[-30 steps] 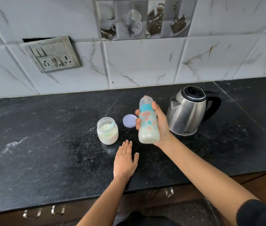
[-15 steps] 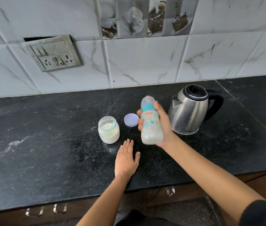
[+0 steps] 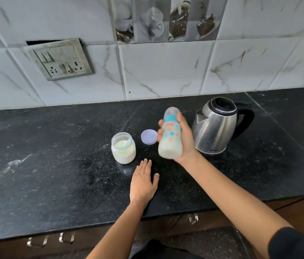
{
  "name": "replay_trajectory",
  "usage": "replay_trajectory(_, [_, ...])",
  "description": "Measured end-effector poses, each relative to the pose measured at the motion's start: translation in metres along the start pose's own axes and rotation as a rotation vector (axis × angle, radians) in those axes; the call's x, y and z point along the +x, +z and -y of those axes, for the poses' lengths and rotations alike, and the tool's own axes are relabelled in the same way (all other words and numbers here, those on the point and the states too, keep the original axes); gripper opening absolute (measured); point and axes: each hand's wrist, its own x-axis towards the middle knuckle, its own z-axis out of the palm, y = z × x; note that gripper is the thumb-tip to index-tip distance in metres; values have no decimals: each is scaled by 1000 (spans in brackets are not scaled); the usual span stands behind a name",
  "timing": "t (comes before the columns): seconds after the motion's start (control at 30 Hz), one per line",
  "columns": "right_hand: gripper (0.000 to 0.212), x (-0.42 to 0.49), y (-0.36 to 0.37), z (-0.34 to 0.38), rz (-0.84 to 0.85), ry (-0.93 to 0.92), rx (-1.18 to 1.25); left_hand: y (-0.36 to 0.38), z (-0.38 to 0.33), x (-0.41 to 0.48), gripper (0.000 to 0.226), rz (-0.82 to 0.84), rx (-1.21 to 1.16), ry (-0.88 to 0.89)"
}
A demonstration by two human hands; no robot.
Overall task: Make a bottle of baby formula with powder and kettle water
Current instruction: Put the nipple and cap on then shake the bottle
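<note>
- The right hand (image 3: 184,139) holds the baby bottle (image 3: 170,134) up above the black table (image 3: 54,165). The bottle is not touching the table.
- The fingers (image 3: 161,128) of the right hand are wrapped around the bottle's middle, and the thumb presses on its other side.
- The bottle is almost upright and tips a little. It has a clear cap, a blue ring and small colored pictures. White milk fills its lower part.
- The left hand (image 3: 142,182) lies flat on the table, palm down. Its fingers are straight and close together, with the thumb out to the side. It holds nothing. A ring (image 3: 137,173) is on 1 finger.
- The powder jar (image 3: 123,148) stands open on the table, just past the left hand. A small scoop (image 3: 128,146) sits in the white powder.
- The purple lid (image 3: 149,137) lies flat on the table between the jar and the bottle.
- The shiny kettle (image 3: 217,126) stands on the table behind the right hand, near the tile wall (image 3: 166,71).
</note>
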Motion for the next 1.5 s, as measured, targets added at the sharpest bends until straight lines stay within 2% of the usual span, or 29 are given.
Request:
replay_trajectory(0.07, [39,6,-4,4,-54,-29,66,0,-1,-1,61,-4,1,1])
replay_trajectory(0.17, [42,-6,-11,-9,49,90,-118,0,0,-1,62,3,-2,-1])
replay_trajectory(0.23, [39,-8,-11,-12,56,103,-183,0,1,0,62,1,0,2])
replay_trajectory(0.37, [36,9,-13,3,-64,-3,52,0,0,-1,61,0,-5,-5])
replay_trajectory(0.47, [39,-2,-10,-7,83,81,-76,-1,-1,-1,61,-4,7,-3])
replay_trajectory(0.53, [49,-7,-11,-10,163,64,-141,-1,0,-1,62,0,8,-2])
replay_trajectory(0.6, [60,3,-12,-1,99,3,-74,-1,-1,0,61,0,6,-5])
replay_trajectory(0.7, [37,11,-15,13,-49,-41,78,1,0,-1,61,0,9,-9])
replay_trajectory(0.83, [44,-10,-15,-4,63,78,-204,2,0,-1,61,7,13,-12])
replay_trajectory(0.87, [40,-11,-15,-4,61,82,-202,2,0,-1,61,5,9,-13])
replay_trajectory(1.0, [36,3,-12,12,-70,-35,58,2,-1,-1,61,6,14,-13])
replay_trajectory(1.17, [36,-22,-4,-5,60,58,-224,1,-1,-1,62,4,9,-10])
replay_trajectory(1.3, [39,-2,-8,12,-53,-54,-5,2,-1,0,61,4,25,-12])
replay_trajectory(1.37, [38,-2,-10,15,-55,-44,32,2,-2,-1,61,-3,34,-13])
replay_trajectory(1.5, [42,-25,-7,3,86,46,-241,2,-2,-1,62,9,27,-15])
